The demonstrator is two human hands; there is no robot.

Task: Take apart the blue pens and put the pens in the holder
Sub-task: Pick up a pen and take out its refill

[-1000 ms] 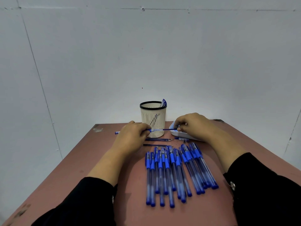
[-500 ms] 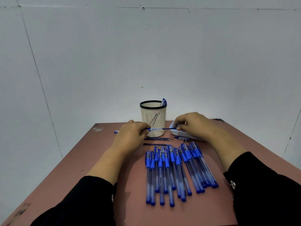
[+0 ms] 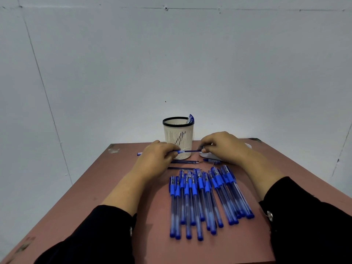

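Fingers pinching blue pen, both hands

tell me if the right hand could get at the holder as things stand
Probably yes, but not freely: the right hand sits just beside the holder with nothing between them, yet it is pinching one end of a pen that the left hand also grips.

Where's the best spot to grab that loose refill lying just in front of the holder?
Probably pinch the loose refill mid-length from above. It lies flat and crosswise on the table, thin as a wire, with the holder close behind, so a side approach looks cramped.
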